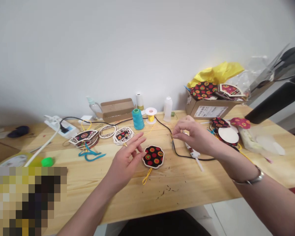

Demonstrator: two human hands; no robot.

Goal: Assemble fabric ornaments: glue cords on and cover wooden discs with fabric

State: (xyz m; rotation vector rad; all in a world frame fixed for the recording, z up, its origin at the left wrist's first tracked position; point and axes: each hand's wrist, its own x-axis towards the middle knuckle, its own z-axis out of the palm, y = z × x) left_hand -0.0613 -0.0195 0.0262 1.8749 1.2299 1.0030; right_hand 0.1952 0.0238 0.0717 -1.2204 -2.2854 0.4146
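Observation:
A scalloped ornament (153, 156) with dark flowered fabric and a pale wooden rim lies flat on the table, a yellow cord loop (147, 176) at its near edge. Just left of it is my left hand (128, 160), fingers apart and holding nothing; the thumb tip is at the ornament's rim, and I cannot tell if they touch. My right hand (190, 134) is raised to the right, thumb and fingers pinched together. Whatever is in that pinch is too small to make out. Partly behind this hand lies a white glue gun (193, 151) with a glue stick.
Behind stand a blue thread cone (138, 119), a yellow thread spool (151, 115) and a white bottle (167, 109). Stacked wooden frames (123, 135) lie left. A black cable (175, 152) crosses the table. A full cardboard box (208, 108) stands back right; a power strip (65, 128) lies left.

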